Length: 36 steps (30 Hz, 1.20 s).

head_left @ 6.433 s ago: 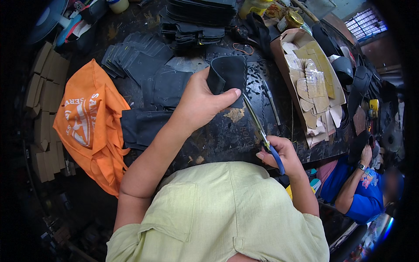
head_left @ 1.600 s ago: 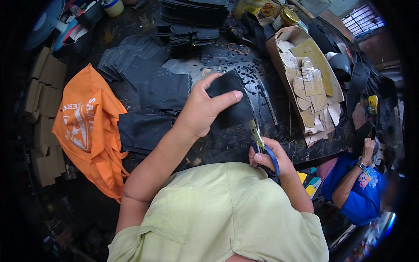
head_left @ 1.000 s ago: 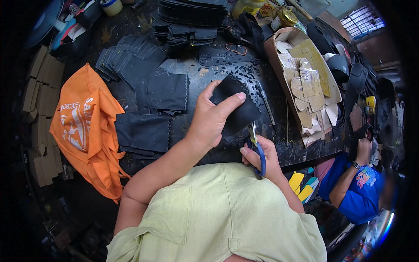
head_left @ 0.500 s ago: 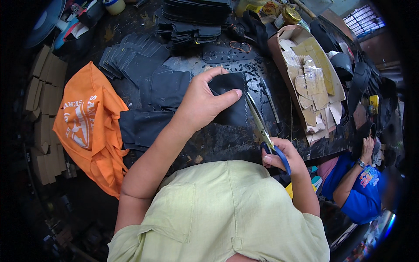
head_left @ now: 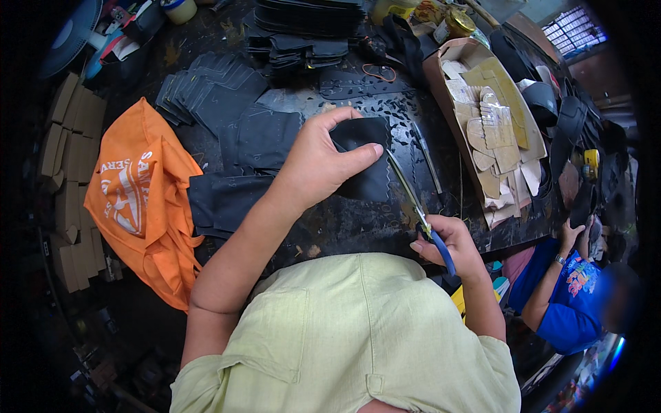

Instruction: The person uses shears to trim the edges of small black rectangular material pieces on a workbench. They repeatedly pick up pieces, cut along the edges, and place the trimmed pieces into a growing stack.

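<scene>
Lying toward the bench's (head_left: 351, 230) left edge, loose black pieces (head_left: 231, 199); left hand (head_left: 318, 162) pinches one black piece (head_left: 368, 180) over the bench's middle, thumb on top. Its right edge looks partly notched, rest unclear, scraps (head_left: 394, 107) beyond; scissors (head_left: 415, 208) meet that edge, right hand (head_left: 451, 239) gripping their blue handles.
</scene>
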Each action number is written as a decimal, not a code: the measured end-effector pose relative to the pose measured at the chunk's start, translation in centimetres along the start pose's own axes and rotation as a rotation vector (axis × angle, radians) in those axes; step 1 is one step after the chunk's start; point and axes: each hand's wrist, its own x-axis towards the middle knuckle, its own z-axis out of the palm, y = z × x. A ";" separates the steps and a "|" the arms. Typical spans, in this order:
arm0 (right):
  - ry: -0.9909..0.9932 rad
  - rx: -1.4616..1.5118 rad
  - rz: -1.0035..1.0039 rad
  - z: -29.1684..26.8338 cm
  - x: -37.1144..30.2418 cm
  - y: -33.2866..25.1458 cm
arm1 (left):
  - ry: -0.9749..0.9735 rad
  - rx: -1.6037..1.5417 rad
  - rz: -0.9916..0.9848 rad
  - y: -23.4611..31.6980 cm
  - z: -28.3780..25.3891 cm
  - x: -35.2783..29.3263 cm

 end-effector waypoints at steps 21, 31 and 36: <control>0.032 0.383 0.008 4.3 1.3 0.5 | 0.187 -0.716 -0.148 -1.3 5.4 -1.3; 0.067 0.321 0.059 2.9 0.7 0.9 | 0.169 -0.496 -0.057 -1.7 3.3 -0.4; -0.143 0.319 -0.002 0.7 0.3 0.7 | 0.098 -0.224 -0.035 -1.1 1.2 -0.1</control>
